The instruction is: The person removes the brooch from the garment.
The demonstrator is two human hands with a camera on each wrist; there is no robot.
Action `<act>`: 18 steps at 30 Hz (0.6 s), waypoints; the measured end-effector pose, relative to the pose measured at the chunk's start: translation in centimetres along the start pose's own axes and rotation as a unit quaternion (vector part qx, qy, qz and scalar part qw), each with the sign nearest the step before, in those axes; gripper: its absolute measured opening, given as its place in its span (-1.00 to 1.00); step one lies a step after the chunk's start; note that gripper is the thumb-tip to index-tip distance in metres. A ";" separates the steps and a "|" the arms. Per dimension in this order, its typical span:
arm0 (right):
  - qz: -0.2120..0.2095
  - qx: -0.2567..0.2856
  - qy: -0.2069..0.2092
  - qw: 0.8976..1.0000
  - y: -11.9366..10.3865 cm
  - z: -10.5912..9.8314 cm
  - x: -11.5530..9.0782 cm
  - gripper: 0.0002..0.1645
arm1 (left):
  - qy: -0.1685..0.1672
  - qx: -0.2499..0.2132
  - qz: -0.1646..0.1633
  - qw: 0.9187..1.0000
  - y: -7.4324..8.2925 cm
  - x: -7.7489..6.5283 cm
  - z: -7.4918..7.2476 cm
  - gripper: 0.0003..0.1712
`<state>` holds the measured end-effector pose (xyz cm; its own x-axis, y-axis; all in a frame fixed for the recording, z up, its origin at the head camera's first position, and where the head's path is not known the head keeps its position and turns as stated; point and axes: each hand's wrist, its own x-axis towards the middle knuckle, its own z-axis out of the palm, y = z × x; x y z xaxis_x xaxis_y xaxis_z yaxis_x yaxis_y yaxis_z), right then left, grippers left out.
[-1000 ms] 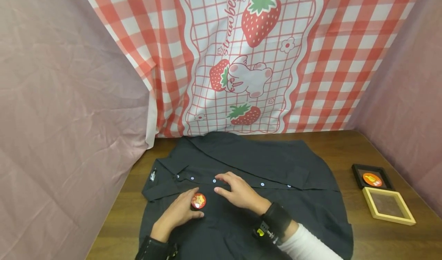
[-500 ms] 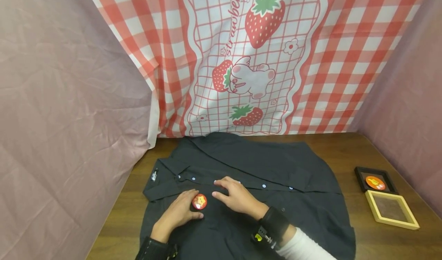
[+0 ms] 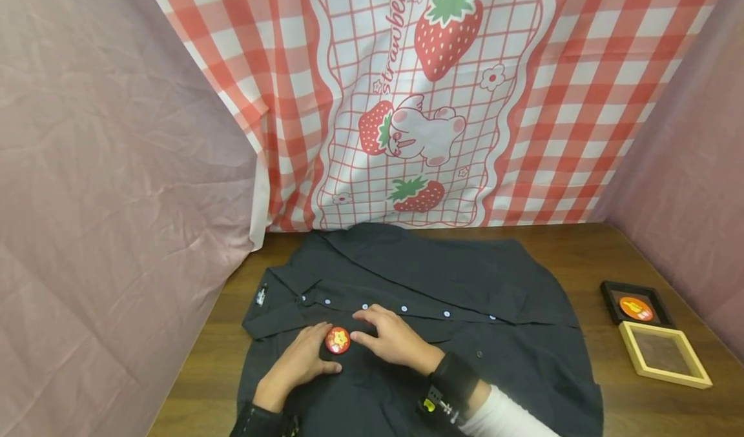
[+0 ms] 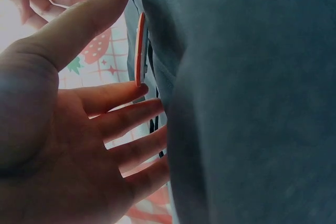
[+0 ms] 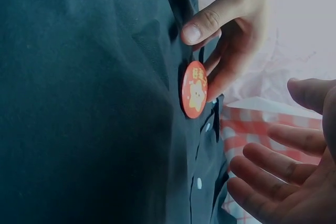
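A round red pin badge [image 3: 338,340] with a yellow star lies face up on a dark button-up shirt [image 3: 442,385], between my two hands. My left hand [image 3: 299,356] rests on the shirt to the badge's left. In the left wrist view its index fingertip [image 4: 140,88] meets the badge's edge, while the thumb [image 4: 86,22] stands apart. My right hand [image 3: 395,337] hovers on the other side, thumb tip close to the badge in the head view. Its fingers [image 5: 268,174] are spread and loosely extended, holding nothing, as the right wrist view shows.
At the right of the wooden table [image 3: 194,366] lie a black frame [image 3: 610,301] holding an orange round badge [image 3: 636,308] and a pale wooden frame [image 3: 668,379]. A strawberry-print checked cloth [image 3: 433,121] hangs behind, with pinkish cloth [image 3: 128,185] at the sides.
My right hand has moved left and slightly down, its thumb coming closer to the badge. My left hand keeps its place beside the badge. The head view has shifted slightly.
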<state>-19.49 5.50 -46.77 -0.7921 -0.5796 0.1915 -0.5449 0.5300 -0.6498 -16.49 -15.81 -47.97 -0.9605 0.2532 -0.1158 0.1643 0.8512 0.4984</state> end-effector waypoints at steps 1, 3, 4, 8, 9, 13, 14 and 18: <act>0.002 0.000 -0.001 1.000 0.0 0.1 0.0 -0.51 | 0.000 0.000 -0.005 1.000 0.0 -0.1 0.0 -0.03; 0.002 -0.004 -0.001 1.000 0.0 0.3 0.0 -0.52 | 0.001 0.005 -0.016 1.000 0.0 -0.1 0.0 -0.01; 0.002 -0.006 -0.001 1.000 0.0 0.4 0.0 -0.52 | 0.002 0.008 -0.021 1.000 0.0 -0.1 0.0 0.00; 0.002 -0.013 -0.002 1.000 -0.1 0.7 0.3 -0.52 | 0.006 0.019 -0.032 0.999 0.0 -0.2 -0.1 0.03; 0.002 -0.015 -0.002 1.000 -0.1 0.8 0.4 -0.52 | 0.005 0.018 -0.034 0.999 0.0 -0.2 -0.1 0.03; 0.000 -0.025 -0.003 1.000 -0.2 1.1 0.6 -0.52 | 0.001 0.019 -0.032 0.999 0.0 -0.2 -0.1 0.03; -0.001 -0.028 -0.002 1.000 -0.3 1.1 0.7 -0.52 | 0.001 0.018 -0.032 0.999 0.0 -0.1 -0.1 0.03; -0.003 -0.031 0.000 1.000 -0.4 1.3 0.8 -0.52 | -0.001 0.017 -0.031 0.999 0.0 0.0 -0.2 0.03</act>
<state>-19.58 3.99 -47.34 -0.7891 -0.5828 0.1943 -0.5651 0.5646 -0.6016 -16.53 -15.91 -47.82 -0.9686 0.2006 -0.1470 0.1122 0.8799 0.4616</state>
